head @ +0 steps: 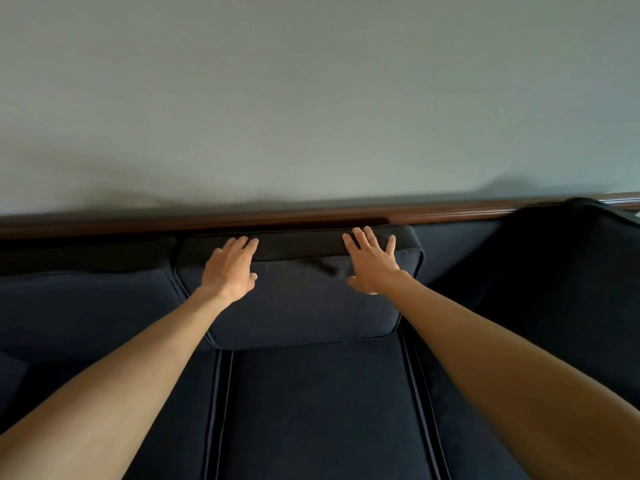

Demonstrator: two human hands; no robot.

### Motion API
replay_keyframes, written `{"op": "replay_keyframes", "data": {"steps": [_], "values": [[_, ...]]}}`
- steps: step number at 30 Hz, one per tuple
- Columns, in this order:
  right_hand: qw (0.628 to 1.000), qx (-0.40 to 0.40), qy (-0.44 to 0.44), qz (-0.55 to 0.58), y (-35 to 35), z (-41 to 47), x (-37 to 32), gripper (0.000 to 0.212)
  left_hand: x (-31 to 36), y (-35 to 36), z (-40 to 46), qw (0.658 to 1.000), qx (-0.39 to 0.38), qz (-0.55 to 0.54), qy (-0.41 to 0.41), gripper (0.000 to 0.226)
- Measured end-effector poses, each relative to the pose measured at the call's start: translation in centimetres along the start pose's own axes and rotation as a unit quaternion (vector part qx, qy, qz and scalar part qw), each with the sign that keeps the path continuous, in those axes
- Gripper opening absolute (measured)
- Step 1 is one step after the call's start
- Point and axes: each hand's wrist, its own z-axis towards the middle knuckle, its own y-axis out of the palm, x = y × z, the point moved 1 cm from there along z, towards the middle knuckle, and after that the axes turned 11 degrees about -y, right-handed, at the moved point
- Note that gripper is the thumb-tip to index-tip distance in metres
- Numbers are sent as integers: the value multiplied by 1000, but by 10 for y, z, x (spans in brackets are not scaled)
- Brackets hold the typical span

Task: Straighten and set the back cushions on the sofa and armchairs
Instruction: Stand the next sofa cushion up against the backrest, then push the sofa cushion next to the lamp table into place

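A dark navy back cushion stands upright in the middle of the sofa, against the wooden back rail. My left hand lies flat on its upper left part, fingers reaching over the top edge. My right hand rests flat on the upper right part, fingers spread across the top edge. Neither hand grips anything. A second back cushion sits to the left. A third cushion at the right leans forward, its top corner above the rail.
Navy seat cushions fill the lower view under my arms. A pale grey-green wall rises behind the sofa.
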Motion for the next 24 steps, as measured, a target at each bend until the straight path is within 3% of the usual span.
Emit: {"op": "replay_keyframes", "data": {"steps": [6, 13, 19, 24], "values": [[996, 30, 10, 89, -72, -54, 5, 59, 59, -84, -38, 994, 10, -105, 36, 49], [980, 100, 58, 165, -156, -171, 59, 45, 193, -183, -86, 974, 24, -174, 143, 26], [960, 155, 152, 178, -163, -295, 184, 43, 360, -201, -122, 950, 33, -172, 260, 30], [943, 162, 216, 196, -123, -368, 309, 42, 500, -173, -129, 943, 12, -153, 296, 30]]}}
